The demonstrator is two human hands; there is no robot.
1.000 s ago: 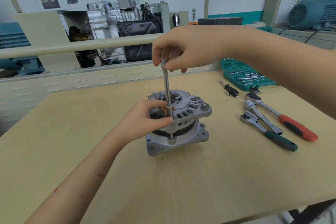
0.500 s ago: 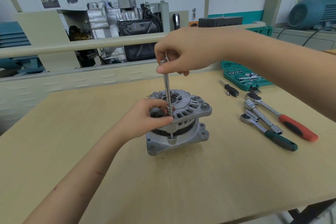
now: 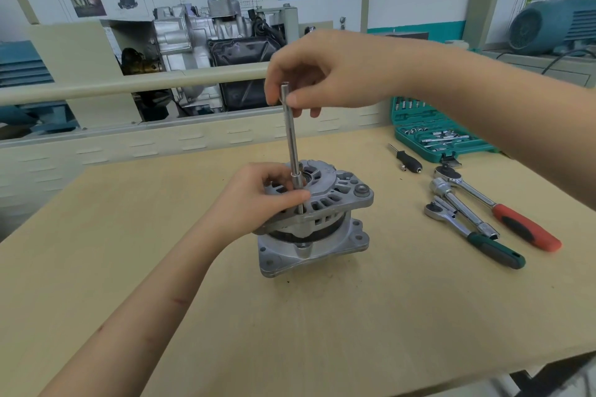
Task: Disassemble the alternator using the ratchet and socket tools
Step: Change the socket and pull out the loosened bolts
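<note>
Here, from the head camera, your alternator (image 3: 317,216) stands upright near the middle of the desk (image 3: 354,332), its wide flange down so it sits steady while you work from above. Your right hand (image 3: 325,74) pinches the top of the long extension bar (image 3: 292,135) between thumb and fingertips, holding it nearly vertical; that light grip suits spinning a loosened bolt out by hand, I'd judge. Your left hand (image 3: 258,200) curls its fingers around the socket end low on the bar and against the housing, likely to keep the socket seated and the casing from turning.

To your right lie the red-handled ratchet (image 3: 496,206), the green-handled ratchet (image 3: 474,235) and a second bar crossing between them, well apart from the alternator. Behind them sit a small black driver (image 3: 407,160) and the open socket case (image 3: 442,135). Nothing blocks the bar; your left hand hides the bolt head itself.
</note>
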